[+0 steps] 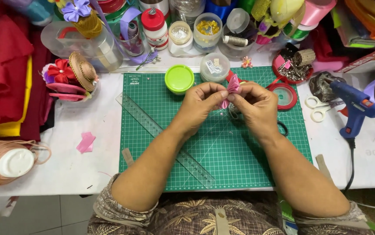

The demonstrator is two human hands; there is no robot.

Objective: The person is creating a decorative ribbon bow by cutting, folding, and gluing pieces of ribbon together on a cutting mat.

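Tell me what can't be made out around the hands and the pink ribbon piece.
- Pink ribbon piece, head view: its folds are mostly covered by the fingers of the left hand and right hand.
- Dark object on the green mat: mostly behind the right wrist.
- Scissors: blades hidden behind the glue gun.

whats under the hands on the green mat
Under the left hand and right hand, which pinch a folded pink ribbon piece, the green cutting mat shows a clear ruler. A dark loop pokes out; the rest is covered.
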